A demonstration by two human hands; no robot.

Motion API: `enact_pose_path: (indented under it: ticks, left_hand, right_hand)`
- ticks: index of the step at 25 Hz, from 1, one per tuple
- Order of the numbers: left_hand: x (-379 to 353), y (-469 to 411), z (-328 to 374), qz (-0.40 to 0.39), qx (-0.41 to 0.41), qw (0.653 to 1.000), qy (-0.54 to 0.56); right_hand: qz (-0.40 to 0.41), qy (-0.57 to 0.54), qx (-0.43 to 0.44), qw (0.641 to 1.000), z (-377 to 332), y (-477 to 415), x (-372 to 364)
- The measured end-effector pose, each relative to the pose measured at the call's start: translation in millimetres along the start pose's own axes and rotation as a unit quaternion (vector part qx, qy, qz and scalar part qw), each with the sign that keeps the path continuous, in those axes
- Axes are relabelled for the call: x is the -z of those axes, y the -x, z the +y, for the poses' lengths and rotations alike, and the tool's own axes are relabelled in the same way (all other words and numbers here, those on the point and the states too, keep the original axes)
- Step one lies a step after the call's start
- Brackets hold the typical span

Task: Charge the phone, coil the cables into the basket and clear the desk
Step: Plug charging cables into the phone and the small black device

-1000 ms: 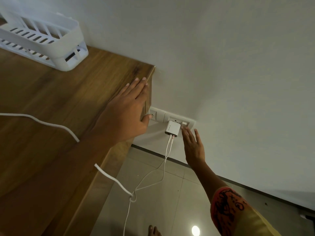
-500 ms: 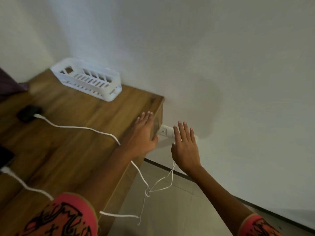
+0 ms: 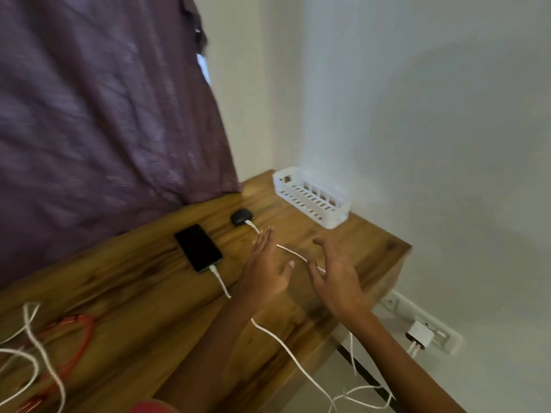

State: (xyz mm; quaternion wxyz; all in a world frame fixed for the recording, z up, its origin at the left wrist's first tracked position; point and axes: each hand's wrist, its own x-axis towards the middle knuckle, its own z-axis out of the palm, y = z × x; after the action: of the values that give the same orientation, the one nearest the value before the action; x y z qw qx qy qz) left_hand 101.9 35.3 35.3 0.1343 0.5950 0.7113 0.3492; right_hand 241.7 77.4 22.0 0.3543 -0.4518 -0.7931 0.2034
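Phone [image 3: 198, 247], black, face-up on wooden surface [image 3: 149, 293]; white charging cable [image 3: 219, 280] plugged into its near end, trailing off the front edge, apparently toward the white adapter [image 3: 419, 335] in the wall socket strip [image 3: 396, 302], so charging looks arranged; small black case [image 3: 241, 217] beyond, second white cable [image 3: 286, 248] attached, passing beneath left hand [image 3: 265, 272] and right hand [image 3: 337, 278]; each grip released, fingers spread, grasping nothing, probably poised to gather it; white slotted basket [image 3: 311, 201] at far corner, no cable seen inside; red cable [image 3: 80, 326] and loose white cables [image 3: 32, 338] tangled near left, awaiting coiling.
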Motion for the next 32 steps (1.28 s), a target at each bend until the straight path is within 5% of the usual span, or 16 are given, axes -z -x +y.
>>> enact_pose_path:
  ticks: [7,12,18,22,27,32]
  left_hand:
    - [57.7,-0.3,-84.2,0.072,0.186,0.979,0.049]
    - [66.3,-30.1,-139.5,0.094,0.306,0.945,0.07]
    - [62.6,-44.8,-162.9,0.128,0.364,0.905,0.178]
    - [66.8,-56.0,-162.0,0.18,0.429,0.807,0.363]
    - [69.7,-59.5,-159.4,0.225,0.444,0.735,0.46]
    - [74.9,-64.0,-152.9,0.266,0.396,0.699,0.533]
  right_hand:
    - [-0.221,-0.067,-0.011,0.973,-60.3,-52.9,-96.7]
    - [-0.3,-0.047,-0.016,0.953,-65.4,-97.1,-170.7]
    - [-0.33,-0.079,-0.071,0.938,-65.9,-110.3,-221.6]
    - [-0.295,-0.142,-0.165,0.93,-73.1,-114.7,-235.9]
    - [-0.244,-0.319,-0.384,0.831,-85.1,-133.2,-225.6]
    - [-0.216,-0.436,-0.389,0.782,-84.7,-140.2,-212.6]
